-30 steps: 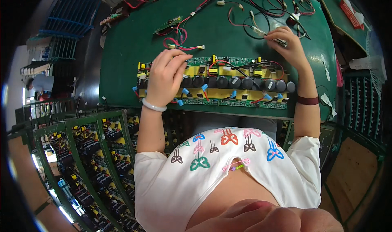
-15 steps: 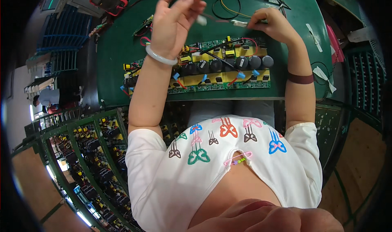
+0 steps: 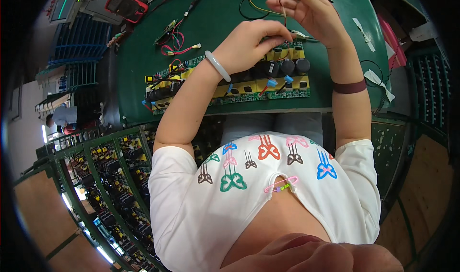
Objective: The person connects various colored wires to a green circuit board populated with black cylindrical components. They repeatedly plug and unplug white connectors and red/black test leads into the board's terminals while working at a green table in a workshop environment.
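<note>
A long green circuit board (image 3: 290, 95) with yellow parts and a row of black capacitors lies along the near side of the table. Over its far right part, my left hand (image 3: 254, 44) is closed, thumb and fingertips pinching a thin dark red wire (image 3: 286, 20). That wire runs up past the fingers of my right hand (image 3: 314, 16), which is raised with fingers stretched and apart. A small white connector (image 3: 299, 34) on a dark lead shows between the hands. My left hand and forearm hide the middle of the board.
A small board (image 3: 166, 31) with red wires and a white plug lies behind the large one on the green table (image 3: 139, 61). At the back left is a red multimeter (image 3: 125, 6). White strips (image 3: 378, 83) lie right. Racks of boards (image 3: 120, 176) stand at my left.
My left hand has moved right and nearer, from loosely open to pinching the wire. My right hand, earlier pinching a white connector, has spread its fingers and moved slightly away from me.
</note>
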Action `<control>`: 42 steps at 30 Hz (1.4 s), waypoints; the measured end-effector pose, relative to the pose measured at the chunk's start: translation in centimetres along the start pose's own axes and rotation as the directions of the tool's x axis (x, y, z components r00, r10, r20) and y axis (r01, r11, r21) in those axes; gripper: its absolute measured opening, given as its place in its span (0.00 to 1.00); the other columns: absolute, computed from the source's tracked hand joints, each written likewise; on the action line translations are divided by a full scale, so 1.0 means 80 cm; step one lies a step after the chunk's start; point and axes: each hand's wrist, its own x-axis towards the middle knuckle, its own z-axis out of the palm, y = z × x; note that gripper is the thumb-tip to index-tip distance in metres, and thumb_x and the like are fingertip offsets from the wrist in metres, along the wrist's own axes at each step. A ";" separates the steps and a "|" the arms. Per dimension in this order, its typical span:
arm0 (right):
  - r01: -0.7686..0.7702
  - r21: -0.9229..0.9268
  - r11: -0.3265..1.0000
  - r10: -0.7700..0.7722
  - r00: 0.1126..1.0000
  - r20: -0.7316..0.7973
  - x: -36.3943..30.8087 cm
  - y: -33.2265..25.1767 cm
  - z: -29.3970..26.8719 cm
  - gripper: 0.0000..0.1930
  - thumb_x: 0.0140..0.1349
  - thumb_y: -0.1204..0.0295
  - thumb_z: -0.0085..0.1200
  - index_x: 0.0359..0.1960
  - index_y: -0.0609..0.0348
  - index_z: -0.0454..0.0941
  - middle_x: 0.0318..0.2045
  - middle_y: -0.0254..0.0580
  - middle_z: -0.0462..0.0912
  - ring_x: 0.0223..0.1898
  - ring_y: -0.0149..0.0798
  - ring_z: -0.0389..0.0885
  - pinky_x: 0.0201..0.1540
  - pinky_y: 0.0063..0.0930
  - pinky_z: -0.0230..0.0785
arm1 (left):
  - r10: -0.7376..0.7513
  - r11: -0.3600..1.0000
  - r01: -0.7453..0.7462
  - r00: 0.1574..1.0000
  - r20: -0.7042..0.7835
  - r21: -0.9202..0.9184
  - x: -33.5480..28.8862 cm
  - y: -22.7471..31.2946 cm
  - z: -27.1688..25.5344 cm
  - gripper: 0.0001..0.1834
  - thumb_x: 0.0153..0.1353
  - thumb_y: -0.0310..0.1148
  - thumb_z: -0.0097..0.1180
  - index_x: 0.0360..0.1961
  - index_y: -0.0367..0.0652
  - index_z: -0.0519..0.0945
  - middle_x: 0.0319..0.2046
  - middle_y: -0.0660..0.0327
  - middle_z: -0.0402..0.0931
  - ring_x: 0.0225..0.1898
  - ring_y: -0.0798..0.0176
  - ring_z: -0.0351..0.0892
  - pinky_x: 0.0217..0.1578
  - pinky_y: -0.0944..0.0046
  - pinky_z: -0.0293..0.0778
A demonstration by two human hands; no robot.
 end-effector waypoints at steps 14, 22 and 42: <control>0.454 -0.659 0.599 -0.753 0.599 -0.271 0.000 -0.040 -0.039 0.15 0.70 0.76 0.49 0.57 0.61 0.73 0.40 0.35 0.81 0.38 0.25 0.77 0.40 0.18 0.69 | -0.413 0.902 0.411 0.911 -0.007 0.133 -0.070 -0.042 -0.033 0.16 0.61 0.27 0.66 0.50 0.38 0.82 0.35 0.62 0.83 0.38 0.68 0.81 0.44 0.65 0.77; 0.307 -0.803 0.511 -0.660 0.738 -0.138 -0.002 -0.030 -0.021 0.10 0.70 0.73 0.57 0.49 0.62 0.80 0.37 0.30 0.82 0.33 0.21 0.74 0.34 0.15 0.65 | -0.191 0.982 0.171 0.902 -0.387 -0.084 -0.027 -0.029 -0.049 0.12 0.61 0.24 0.68 0.46 0.37 0.85 0.35 0.66 0.83 0.38 0.75 0.81 0.42 0.73 0.76; 0.400 -0.801 0.445 -0.493 0.856 0.154 -0.003 -0.022 -0.011 0.07 0.68 0.76 0.56 0.45 0.63 0.82 0.38 0.38 0.82 0.40 0.32 0.79 0.43 0.25 0.70 | -0.129 0.691 0.065 0.991 -0.034 -0.720 0.040 -0.023 0.002 0.23 0.78 0.42 0.45 0.58 0.31 0.75 0.34 0.66 0.70 0.41 0.71 0.75 0.58 0.57 0.76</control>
